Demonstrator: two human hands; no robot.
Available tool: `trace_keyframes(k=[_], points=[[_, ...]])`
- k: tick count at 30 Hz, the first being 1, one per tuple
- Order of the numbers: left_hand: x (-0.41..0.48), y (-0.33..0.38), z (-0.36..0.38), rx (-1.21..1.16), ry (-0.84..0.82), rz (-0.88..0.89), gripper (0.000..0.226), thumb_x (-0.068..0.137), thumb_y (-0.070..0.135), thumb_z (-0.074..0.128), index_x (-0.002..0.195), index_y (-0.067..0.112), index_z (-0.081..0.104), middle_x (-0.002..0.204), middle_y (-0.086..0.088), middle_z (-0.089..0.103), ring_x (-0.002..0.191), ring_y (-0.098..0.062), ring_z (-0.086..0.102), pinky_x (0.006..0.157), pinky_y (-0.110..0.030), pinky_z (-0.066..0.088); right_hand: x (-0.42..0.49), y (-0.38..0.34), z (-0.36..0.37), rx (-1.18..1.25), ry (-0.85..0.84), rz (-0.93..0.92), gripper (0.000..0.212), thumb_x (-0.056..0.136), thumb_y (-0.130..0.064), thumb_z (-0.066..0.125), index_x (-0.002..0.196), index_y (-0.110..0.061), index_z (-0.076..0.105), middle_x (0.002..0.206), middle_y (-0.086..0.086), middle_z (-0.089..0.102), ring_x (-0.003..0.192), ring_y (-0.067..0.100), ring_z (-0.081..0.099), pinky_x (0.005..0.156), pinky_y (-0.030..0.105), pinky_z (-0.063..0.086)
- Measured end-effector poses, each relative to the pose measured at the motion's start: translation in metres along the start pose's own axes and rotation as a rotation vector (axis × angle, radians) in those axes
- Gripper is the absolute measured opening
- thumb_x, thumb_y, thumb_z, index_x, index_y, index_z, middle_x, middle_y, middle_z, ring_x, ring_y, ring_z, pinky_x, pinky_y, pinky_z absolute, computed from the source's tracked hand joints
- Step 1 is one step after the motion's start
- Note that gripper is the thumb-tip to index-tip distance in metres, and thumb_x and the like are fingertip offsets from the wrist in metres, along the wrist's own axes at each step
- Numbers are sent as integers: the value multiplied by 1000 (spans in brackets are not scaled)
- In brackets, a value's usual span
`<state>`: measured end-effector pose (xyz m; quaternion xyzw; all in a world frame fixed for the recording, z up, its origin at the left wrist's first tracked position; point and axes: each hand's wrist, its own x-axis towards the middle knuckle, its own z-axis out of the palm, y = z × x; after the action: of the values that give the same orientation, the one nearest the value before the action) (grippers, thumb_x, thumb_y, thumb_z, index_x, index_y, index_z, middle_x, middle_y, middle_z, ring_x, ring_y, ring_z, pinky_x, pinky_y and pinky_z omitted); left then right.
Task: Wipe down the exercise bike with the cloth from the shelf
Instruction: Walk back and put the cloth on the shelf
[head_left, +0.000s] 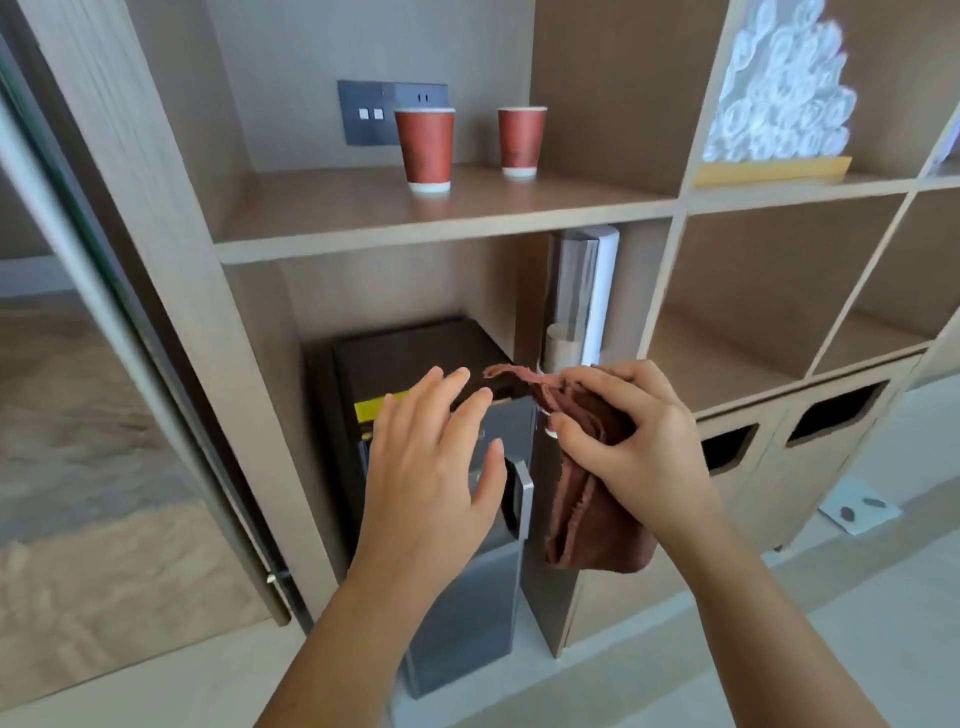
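Note:
A brown cloth (592, 514) hangs bunched from my right hand (628, 441), which is shut on its upper part in front of the wooden shelf unit (441, 228). One corner of the cloth sticks out to the left at about hand height. My left hand (431, 467) is open just left of it, fingers spread, close to that corner and not touching it. Both hands are in front of a dark water dispenser (415, 358) in the lower compartment. The exercise bike is not in view.
Two red paper cups (425, 148) (521, 139) stand on the upper shelf below a wall socket (389, 109). A paper cup tube (582, 291) stands beside the dispenser. Rolled white towels (779, 88) are stacked at the upper right. Bin openings (831, 410) lie at the lower right, a glass door (104, 415) at the left.

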<state>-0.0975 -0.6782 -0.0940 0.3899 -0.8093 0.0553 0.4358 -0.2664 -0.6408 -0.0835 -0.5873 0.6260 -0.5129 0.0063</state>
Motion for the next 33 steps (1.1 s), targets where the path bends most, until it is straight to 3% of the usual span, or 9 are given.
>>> trace_keyframes(k=[9, 18, 24, 33], points=[[88, -59, 18, 41, 100, 62, 33, 81, 17, 59, 112, 6, 61, 121, -15, 59, 120, -34, 50, 101, -51, 28, 103, -12, 44, 30, 22, -142, 37, 74, -32, 68, 110, -27, 66, 104, -6, 54, 96, -1, 51, 84, 4, 40], [158, -59, 41, 60, 137, 98, 41, 80, 13, 65, 119, 5, 57, 124, -16, 56, 121, -35, 47, 102, -54, 27, 181, -4, 34, 40, 123, -244, 36, 73, -18, 74, 107, -24, 67, 96, -6, 52, 88, -14, 49, 79, -2, 33], [205, -54, 48, 127, 154, 108, 42, 84, 19, 61, 124, 7, 55, 128, -16, 55, 123, -35, 46, 102, -52, 20, 233, -3, 21, -22, 166, -321, 38, 73, -23, 72, 110, -21, 67, 100, -3, 53, 88, -1, 50, 79, -1, 36], [243, -56, 65, 206, 113, 41, 43, 84, 24, 61, 124, 9, 55, 129, -16, 55, 123, -35, 46, 103, -53, 26, 304, -5, 18, -163, 137, -348, 39, 74, -29, 70, 113, -23, 66, 101, -2, 51, 91, 11, 53, 80, 24, 44]])
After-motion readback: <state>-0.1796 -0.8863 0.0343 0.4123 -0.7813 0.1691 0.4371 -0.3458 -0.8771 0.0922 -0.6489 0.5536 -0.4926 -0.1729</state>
